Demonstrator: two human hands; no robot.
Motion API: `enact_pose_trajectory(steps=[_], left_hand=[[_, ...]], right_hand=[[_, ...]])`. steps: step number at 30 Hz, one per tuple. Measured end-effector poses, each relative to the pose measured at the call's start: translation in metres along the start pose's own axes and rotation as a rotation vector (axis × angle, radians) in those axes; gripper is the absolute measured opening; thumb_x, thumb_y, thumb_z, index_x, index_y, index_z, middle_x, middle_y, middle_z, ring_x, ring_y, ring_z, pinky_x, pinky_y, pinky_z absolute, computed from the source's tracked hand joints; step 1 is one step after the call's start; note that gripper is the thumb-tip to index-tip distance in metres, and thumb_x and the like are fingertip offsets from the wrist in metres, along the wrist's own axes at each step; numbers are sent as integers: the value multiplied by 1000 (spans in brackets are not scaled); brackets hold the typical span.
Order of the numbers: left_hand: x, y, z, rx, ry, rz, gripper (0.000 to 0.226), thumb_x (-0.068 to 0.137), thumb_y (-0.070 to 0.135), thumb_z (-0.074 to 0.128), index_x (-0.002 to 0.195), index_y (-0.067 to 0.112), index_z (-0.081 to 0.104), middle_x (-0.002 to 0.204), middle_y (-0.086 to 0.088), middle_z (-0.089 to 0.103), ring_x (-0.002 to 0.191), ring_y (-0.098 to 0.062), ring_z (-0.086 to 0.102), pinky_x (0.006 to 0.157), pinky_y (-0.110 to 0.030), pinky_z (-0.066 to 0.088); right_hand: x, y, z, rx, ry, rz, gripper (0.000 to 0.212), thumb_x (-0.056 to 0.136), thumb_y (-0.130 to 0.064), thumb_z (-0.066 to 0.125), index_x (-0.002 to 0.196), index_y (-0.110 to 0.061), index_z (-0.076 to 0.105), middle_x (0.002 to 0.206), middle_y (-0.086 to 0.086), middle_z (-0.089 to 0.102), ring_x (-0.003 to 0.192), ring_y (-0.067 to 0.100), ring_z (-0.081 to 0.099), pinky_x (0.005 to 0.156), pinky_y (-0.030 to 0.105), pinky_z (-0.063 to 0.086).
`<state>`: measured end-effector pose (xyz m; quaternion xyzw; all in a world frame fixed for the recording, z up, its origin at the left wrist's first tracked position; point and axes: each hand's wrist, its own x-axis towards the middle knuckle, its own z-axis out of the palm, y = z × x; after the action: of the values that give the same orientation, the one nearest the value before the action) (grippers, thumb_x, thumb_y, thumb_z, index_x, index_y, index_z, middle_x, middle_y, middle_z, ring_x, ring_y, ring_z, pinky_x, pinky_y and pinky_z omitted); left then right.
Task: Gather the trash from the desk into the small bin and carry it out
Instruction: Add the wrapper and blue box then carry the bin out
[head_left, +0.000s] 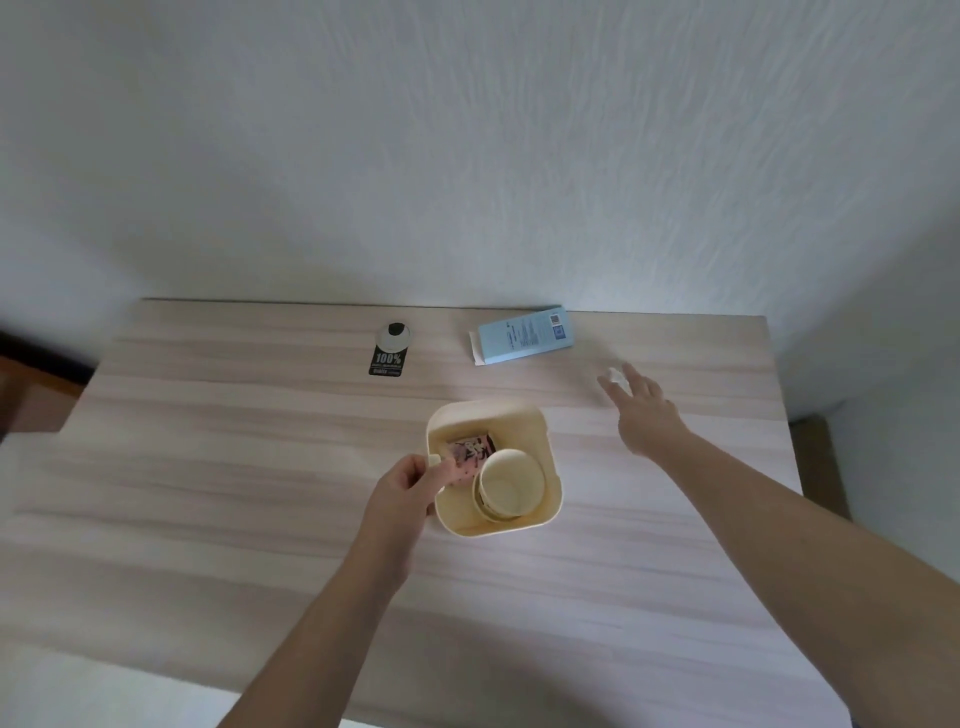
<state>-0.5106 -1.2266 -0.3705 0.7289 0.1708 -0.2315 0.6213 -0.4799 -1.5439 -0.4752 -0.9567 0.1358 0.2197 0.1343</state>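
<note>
A small cream bin (540, 431) stands on the wooden desk (208, 493), near the middle. Inside it lie a paper cup (506, 486) and a pink patterned wrapper (470, 452). My left hand (410, 486) grips the bin's left rim, its thumb over the wrapper's lower end. My right hand (644, 410) stretches out to the right of the bin with fingers spread, fingertips touching a small crumpled white tissue (616, 375). A light blue carton (524, 335) lies on its side at the desk's back edge. A black tag with a round white top (390, 353) lies at the back, left of the carton.
A white textured wall (467, 156) rises straight behind the desk. The desk's right edge runs close to my right hand, with floor beyond it. Dark floor shows past the left corner.
</note>
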Motion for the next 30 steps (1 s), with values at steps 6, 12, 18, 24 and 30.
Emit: enact_pose_trajectory(steps=[6, 12, 18, 24, 30], left_hand=[[0, 2, -1, -10, 12, 30, 63, 64, 42, 72, 99, -9, 60, 82, -10, 63, 75, -20, 56, 72, -37, 47], [-3, -2, -2, -12, 2, 37, 58, 61, 45, 73, 93, -2, 64, 77, -4, 67, 68, -16, 60, 67, -32, 50], [-7, -5, 2, 15, -17, 24, 52, 59, 49, 72, 87, 5, 65, 74, -1, 63, 61, -9, 59, 64, -25, 47], [-9, -5, 1, 41, -31, 78, 24, 76, 36, 71, 72, 17, 57, 59, 11, 60, 52, -4, 55, 51, -16, 45], [-18, -6, 9, 54, -45, 112, 27, 90, 31, 70, 77, 12, 56, 57, 10, 58, 50, -4, 53, 50, -15, 44]], right_hand=[[9, 7, 2, -96, 161, -126, 57, 89, 9, 43, 142, -13, 39, 152, 11, 32, 133, 33, 35, 104, 44, 39], [1, 7, -3, 144, 212, -88, 20, 90, 2, 50, 103, -5, 64, 108, 18, 60, 96, 37, 59, 76, 36, 44], [-48, -31, -38, 651, 419, -55, 10, 89, -24, 63, 92, -16, 66, 78, -3, 66, 70, 12, 60, 64, 24, 45], [-147, -87, -58, 897, 393, -318, 16, 82, -21, 72, 79, -32, 61, 67, -14, 63, 61, 0, 58, 58, 8, 45], [-177, -121, -29, 625, 227, -531, 10, 89, -22, 66, 97, -18, 71, 93, -5, 67, 77, 6, 53, 70, 20, 43]])
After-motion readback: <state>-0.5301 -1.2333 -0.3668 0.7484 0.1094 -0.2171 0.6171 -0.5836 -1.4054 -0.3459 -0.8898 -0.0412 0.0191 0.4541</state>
